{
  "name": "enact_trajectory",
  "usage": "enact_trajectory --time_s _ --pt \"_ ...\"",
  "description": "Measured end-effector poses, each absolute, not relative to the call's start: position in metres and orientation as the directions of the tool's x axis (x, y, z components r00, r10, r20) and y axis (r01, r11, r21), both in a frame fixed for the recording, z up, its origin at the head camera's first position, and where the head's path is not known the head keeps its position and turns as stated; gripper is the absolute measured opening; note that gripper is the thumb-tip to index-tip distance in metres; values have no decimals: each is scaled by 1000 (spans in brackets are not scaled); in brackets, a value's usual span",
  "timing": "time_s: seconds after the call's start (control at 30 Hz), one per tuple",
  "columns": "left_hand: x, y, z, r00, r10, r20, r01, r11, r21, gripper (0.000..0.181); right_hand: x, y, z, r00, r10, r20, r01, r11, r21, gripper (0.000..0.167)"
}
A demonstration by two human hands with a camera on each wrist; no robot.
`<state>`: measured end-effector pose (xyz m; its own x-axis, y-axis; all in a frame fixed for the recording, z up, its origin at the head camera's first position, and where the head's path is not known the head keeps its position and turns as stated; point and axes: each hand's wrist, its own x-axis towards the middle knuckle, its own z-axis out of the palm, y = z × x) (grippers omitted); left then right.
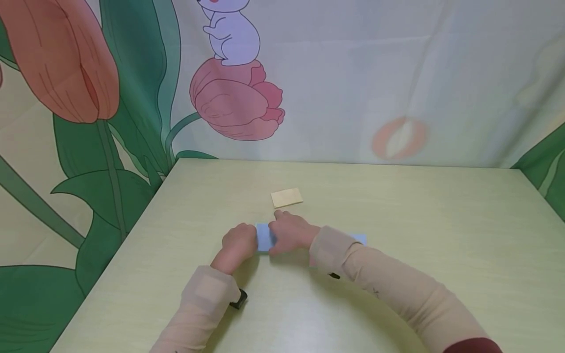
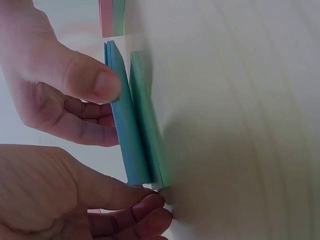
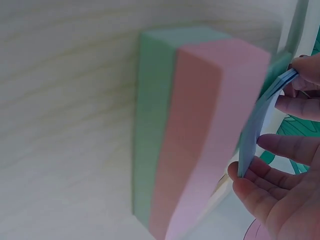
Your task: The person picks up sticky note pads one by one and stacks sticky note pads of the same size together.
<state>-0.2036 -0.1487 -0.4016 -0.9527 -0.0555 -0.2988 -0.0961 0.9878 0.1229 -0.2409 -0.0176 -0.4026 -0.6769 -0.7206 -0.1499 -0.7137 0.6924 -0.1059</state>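
Observation:
A thin blue sticky-note pad (image 1: 265,239) lies between the hands, over a green pad (image 2: 145,120) that sits on the table. My left hand (image 1: 240,242) pinches its left end; in the right wrist view those fingertips (image 3: 306,67) are at the pad's curved end. Across the blue pad from its long edges, my right hand (image 1: 291,233) holds it between thumb and fingers. Beside the right wrist stands a thicker block, with a pink layer (image 3: 200,115) on a green layer (image 3: 152,110). Its view from the head is mostly hidden by the right sleeve.
Farther back on the table (image 1: 423,211) lies a pale yellow pad (image 1: 287,197). A bit of blue paper (image 1: 359,239) shows past the right sleeve. Behind the table hangs a cloth (image 1: 335,88) printed with flowers.

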Motion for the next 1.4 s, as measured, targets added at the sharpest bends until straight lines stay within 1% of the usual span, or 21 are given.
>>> enact_trajectory --time_s 0.27,0.67,0.93,1.2,1.4 --pt "-204 -150 -404 -962 -37 -270 -72 990 121 9 -240 -19 -408 -683 -713 -161 -710 699 -86 44" --pt "-205 -150 -402 -953 -49 -299 -86 990 110 11 -243 -23 -411 -691 -705 -157 -709 704 -37 49" --pt "-202 -149 -401 -960 -43 -276 -79 989 122 10 -248 -23 -413 -689 -711 -139 -717 697 -6 50" --pt "-203 -149 -401 -956 -46 -288 -82 990 115 13 -248 -23 -411 -693 -702 -167 -710 704 -17 53" --pt "-202 -149 -401 -958 -37 -284 -70 992 108 12 -249 -22 -413 -691 -700 -179 -707 706 -32 53"
